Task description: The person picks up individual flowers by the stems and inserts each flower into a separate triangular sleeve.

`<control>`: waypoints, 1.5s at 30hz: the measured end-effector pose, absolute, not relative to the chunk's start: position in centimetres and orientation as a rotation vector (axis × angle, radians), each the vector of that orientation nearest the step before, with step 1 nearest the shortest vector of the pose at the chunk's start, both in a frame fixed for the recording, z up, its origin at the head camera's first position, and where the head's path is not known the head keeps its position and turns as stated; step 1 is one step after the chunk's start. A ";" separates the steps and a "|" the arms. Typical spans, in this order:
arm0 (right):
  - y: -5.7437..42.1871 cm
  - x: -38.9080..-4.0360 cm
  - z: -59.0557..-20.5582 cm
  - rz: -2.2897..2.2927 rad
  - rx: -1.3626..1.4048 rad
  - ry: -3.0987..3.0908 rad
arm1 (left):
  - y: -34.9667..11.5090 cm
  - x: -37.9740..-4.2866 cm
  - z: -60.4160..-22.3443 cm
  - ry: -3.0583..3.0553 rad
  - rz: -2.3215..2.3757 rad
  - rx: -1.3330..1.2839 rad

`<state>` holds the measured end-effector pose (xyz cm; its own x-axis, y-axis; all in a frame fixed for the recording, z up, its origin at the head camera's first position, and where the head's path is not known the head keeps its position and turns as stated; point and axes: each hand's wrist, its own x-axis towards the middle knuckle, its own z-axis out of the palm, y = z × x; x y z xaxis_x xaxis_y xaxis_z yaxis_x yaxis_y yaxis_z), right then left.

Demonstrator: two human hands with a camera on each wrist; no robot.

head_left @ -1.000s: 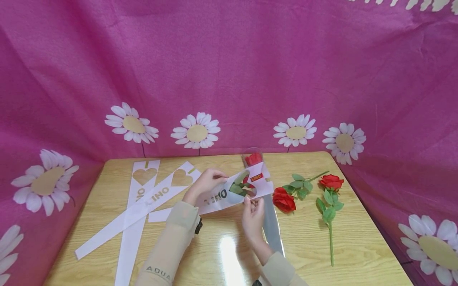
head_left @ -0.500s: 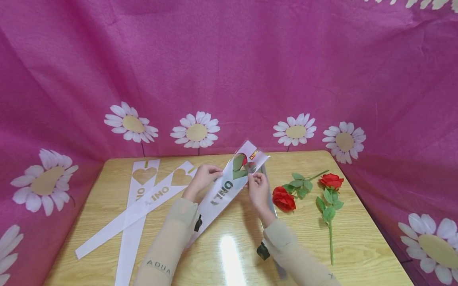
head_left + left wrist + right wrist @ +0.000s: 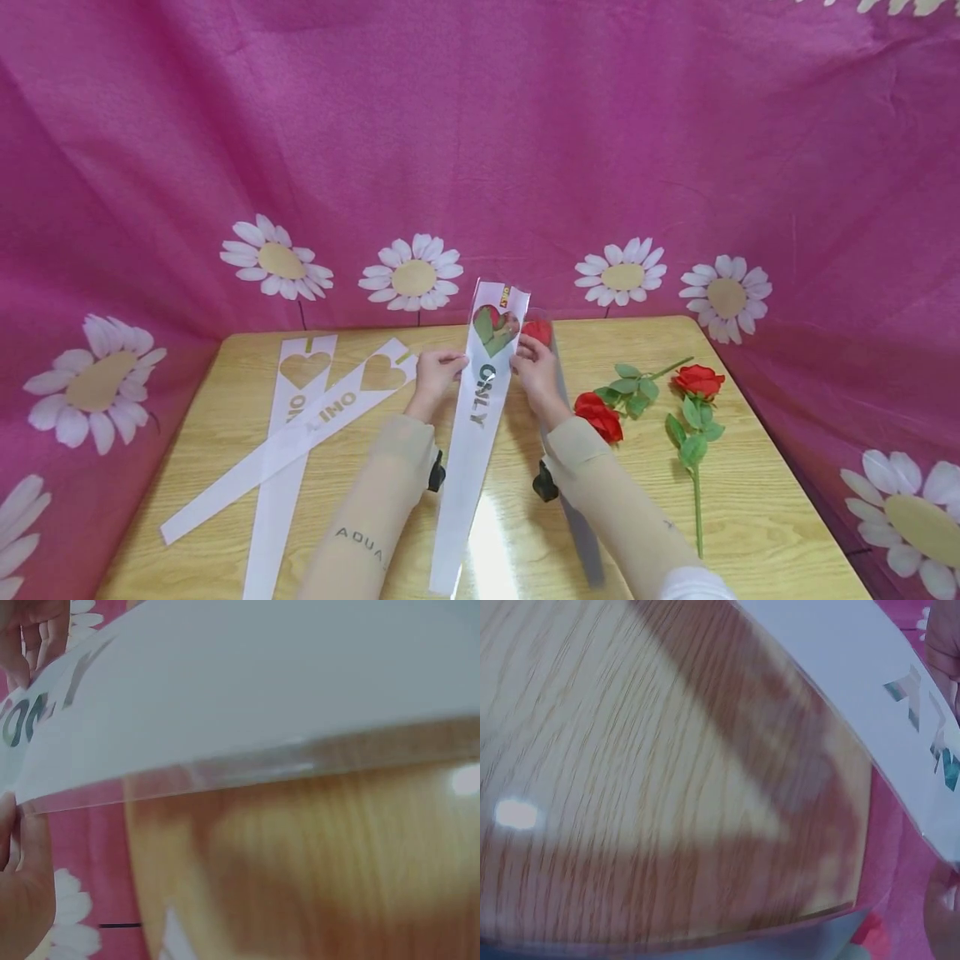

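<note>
In the head view, a long tapering white flower sleeve (image 3: 467, 467) with ONLY lettering and a clear heart window stands steeply over the table. Through the window show a rose's green leaves (image 3: 493, 337) and some red petals. My left hand (image 3: 437, 379) pinches its left edge just under the heart, and my right hand (image 3: 537, 377) pinches the right edge at about the same height. The left wrist view has the sleeve (image 3: 262, 690) bowed slightly, its clear margin along the lower edge. Behind my right hand lies another wrapped rose (image 3: 536, 332), its sleeve partly hidden by my arm.
Two flat white sleeves (image 3: 281, 508) lie crossed on the left of the wooden table (image 3: 360, 500). To the right lie two loose red roses, one rose (image 3: 598, 417) close by my right arm and another rose (image 3: 698, 381) farther right. A pink daisy-patterned cloth (image 3: 480, 150) surrounds the table.
Both hands have turned the sleeve from slanting across to nearly straight up and down, its lower end swinging toward the front. My right hand has moved up to the level of the left.
</note>
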<state>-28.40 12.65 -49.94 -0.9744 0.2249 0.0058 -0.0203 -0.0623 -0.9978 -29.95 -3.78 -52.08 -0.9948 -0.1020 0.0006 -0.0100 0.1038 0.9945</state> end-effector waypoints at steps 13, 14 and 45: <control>15.9 -36.4 -63.7 2.061 -0.287 -2.197 | -3.0 -38.9 -71.3 -2.112 -2.256 0.428; 15.7 -36.3 -63.2 2.054 -0.326 -2.214 | -2.8 -39.3 -72.3 -2.106 -2.284 0.430; 17.0 -38.2 -69.3 1.556 -0.168 -2.578 | -0.2 -44.6 -88.7 -2.191 -2.558 0.224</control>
<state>-38.18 17.00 -69.26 -0.9860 0.1594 0.0498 0.0302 0.4636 -0.8855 -44.65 -0.15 -88.65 -0.9640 0.0912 -0.2498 -0.2608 -0.1415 0.9550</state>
